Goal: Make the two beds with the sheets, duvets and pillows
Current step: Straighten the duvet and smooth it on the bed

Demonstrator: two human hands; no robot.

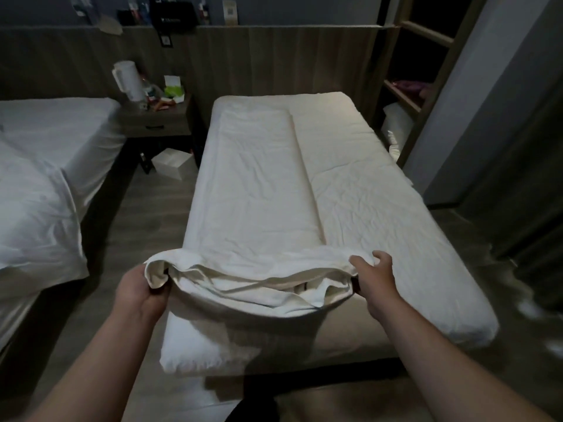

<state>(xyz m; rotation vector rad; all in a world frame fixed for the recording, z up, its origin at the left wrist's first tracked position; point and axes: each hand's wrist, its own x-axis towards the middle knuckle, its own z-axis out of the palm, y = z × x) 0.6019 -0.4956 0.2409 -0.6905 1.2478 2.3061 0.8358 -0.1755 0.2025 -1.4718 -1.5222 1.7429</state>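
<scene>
Two hands, left hand (138, 289) and right hand (373, 277), gripping crumpled white sheet (259, 208) edge

- The near bed (380, 190) is overlaid along its left half by a folded white sheet (262, 184).
- The second bed (61, 126) is covered with white bedding (30, 214).
- A white kettle (128, 80) is set on the bedside table (158, 123).

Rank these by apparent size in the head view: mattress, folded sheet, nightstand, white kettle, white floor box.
1. mattress
2. folded sheet
3. nightstand
4. white kettle and white floor box look about alike, so I will not rank them.
</scene>
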